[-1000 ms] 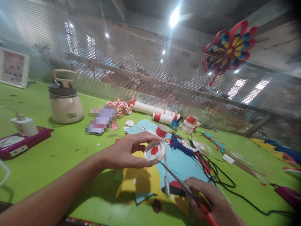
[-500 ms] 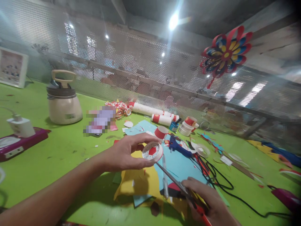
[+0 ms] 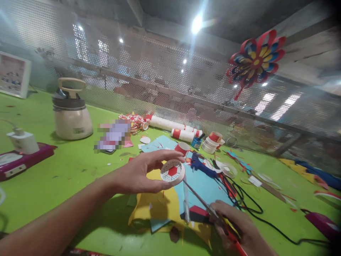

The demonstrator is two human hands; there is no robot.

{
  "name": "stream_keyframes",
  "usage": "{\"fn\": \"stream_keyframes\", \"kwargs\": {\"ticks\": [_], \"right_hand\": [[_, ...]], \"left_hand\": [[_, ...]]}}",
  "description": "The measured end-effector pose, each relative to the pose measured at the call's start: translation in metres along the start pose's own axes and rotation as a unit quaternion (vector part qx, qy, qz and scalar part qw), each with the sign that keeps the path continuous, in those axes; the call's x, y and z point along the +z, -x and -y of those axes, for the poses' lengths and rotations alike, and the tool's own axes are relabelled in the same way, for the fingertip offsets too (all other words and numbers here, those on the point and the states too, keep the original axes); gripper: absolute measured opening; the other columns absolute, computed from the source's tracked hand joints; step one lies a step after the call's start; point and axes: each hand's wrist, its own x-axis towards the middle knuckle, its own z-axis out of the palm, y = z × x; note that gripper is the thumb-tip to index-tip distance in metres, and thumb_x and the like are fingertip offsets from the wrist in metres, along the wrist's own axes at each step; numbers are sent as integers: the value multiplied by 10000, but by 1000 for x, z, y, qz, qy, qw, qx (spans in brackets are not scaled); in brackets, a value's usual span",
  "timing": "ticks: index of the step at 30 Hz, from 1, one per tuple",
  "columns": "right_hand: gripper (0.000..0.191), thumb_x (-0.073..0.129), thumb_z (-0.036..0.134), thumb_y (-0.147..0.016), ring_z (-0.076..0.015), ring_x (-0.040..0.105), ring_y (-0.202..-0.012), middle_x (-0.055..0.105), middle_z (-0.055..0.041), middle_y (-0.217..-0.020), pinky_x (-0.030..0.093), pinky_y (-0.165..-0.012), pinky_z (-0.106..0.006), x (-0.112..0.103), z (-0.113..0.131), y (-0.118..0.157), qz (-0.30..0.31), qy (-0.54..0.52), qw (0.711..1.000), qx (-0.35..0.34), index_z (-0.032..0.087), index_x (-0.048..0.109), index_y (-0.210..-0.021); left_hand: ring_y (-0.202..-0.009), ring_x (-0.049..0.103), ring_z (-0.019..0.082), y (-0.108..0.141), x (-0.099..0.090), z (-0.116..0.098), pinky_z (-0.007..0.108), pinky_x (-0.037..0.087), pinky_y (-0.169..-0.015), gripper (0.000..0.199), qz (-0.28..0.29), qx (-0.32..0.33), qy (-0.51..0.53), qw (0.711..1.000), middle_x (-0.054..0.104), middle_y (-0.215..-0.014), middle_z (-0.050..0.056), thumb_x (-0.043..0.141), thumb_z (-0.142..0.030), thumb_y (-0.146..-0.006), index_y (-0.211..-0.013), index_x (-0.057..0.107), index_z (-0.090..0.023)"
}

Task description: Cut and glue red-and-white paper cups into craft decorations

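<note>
Between the thumb and fingers of my left hand (image 3: pixel 141 172) is a round white paper cup piece (image 3: pixel 172 172). Its flat face, dotted and with a red hexagon in the middle, is turned toward me. My right hand (image 3: pixel 237 227) is closed around red-handled scissors (image 3: pixel 202 203), whose blades point up and left, the tips close to the lower right rim of the piece. Whether the tips touch it I cannot tell. Under both hands lie yellow paper (image 3: pixel 154 209) and light blue paper (image 3: pixel 207 188). A red and white paper cup (image 3: pixel 182 148) stands just behind my left fingers.
A blue glue gun (image 3: pixel 204 166) with a black cord lies to the right. Behind are a small blue bottle (image 3: pixel 196 143), stacked cup pieces (image 3: pixel 212 143) and white paper rolls (image 3: pixel 170 124). To the left are a jug (image 3: pixel 73 117), a phone (image 3: pixel 114 136) and a power strip (image 3: pixel 29 160).
The round piece has turned so its dotted face shows more fully. My right hand and the scissors have shifted slightly to the right; my left hand keeps its grip.
</note>
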Motion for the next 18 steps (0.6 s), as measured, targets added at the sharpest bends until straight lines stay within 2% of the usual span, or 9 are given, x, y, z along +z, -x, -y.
{"fn": "stream_keyframes", "kwargs": {"ticks": [4, 10, 12, 18], "right_hand": [[206, 519, 239, -806, -171, 603, -631, 626, -6, -743, 505, -589, -252, 0, -10, 3, 48, 6, 999, -19, 237, 620, -985], [316, 546, 156, -754, -162, 623, -618, 644, 8, -759, 497, -566, -234, 1, -17, 4, 24, 12, 998, -60, 262, 606, -1045], [324, 535, 131, -737, -165, 618, -610, 643, 0, -762, 487, -544, -232, 1, -15, 3, 25, 8, 997, -72, 253, 605, -1028], [231, 501, 106, -762, -151, 589, -588, 595, 12, -703, 487, -545, -233, -3, -10, -1, 78, 1, 995, -60, 239, 595, -925]], "left_hand": [[-1142, 570, 196, 0, -1, 0, 309, 465, -992, 505, 11, -3, -5, 1000, 555, -1315, 104, 643, -156, -799, -1285, 508, -179], [-1143, 568, 189, 1, -1, -4, 293, 456, -998, 499, 25, -3, -22, 999, 576, -1283, 81, 650, -153, -788, -1270, 521, -186], [-1143, 568, 189, 0, -2, -5, 290, 456, -996, 496, 29, 2, -20, 999, 574, -1282, 78, 653, -159, -787, -1265, 523, -189], [-1187, 540, 204, 1, -4, -6, 306, 453, -999, 515, 46, 22, -20, 999, 558, -1313, 82, 646, -150, -792, -1285, 508, -203]]}}
